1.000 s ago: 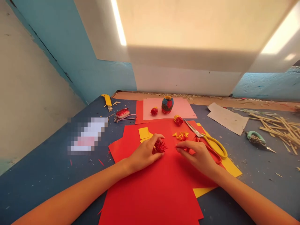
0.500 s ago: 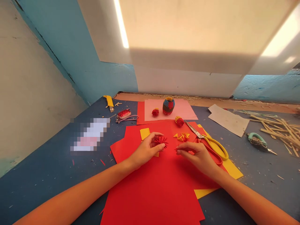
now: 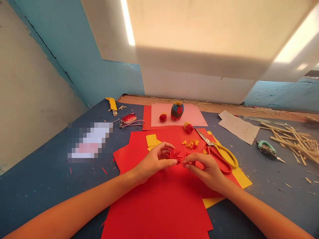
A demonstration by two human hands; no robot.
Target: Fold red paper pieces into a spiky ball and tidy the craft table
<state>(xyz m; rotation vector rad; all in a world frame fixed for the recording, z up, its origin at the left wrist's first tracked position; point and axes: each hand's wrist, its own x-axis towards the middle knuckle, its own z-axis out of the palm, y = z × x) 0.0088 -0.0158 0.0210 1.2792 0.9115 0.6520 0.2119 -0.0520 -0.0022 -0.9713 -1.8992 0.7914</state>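
Observation:
My left hand (image 3: 161, 157) is closed around a spiky red folded-paper piece (image 3: 175, 156), its points fanning out above the thumb. Close against its right side, my right hand (image 3: 201, 166) pinches a small red folded-paper piece (image 3: 183, 163), mostly hidden by the fingertips. Both hands are just above large red paper sheets (image 3: 159, 205). Beyond the right hand lie several small yellow paper triangles (image 3: 191, 144). Scissors (image 3: 219, 150) with yellow and red handles rest near my right wrist, blades pointing away.
Farther back are a multicoloured folded-paper vase (image 3: 177, 111) and red-yellow paper balls (image 3: 162, 117), (image 3: 188, 127). A yellow cutter (image 3: 112, 105) and red case (image 3: 129, 118) lie left. At right are grey card (image 3: 239, 127), a turquoise-handled tool (image 3: 267, 148) and thin sticks (image 3: 294, 139).
My right hand has moved left with its small red piece, up to the spiky piece in my left hand. The spiky piece is turned slightly. The whole view has shifted a little.

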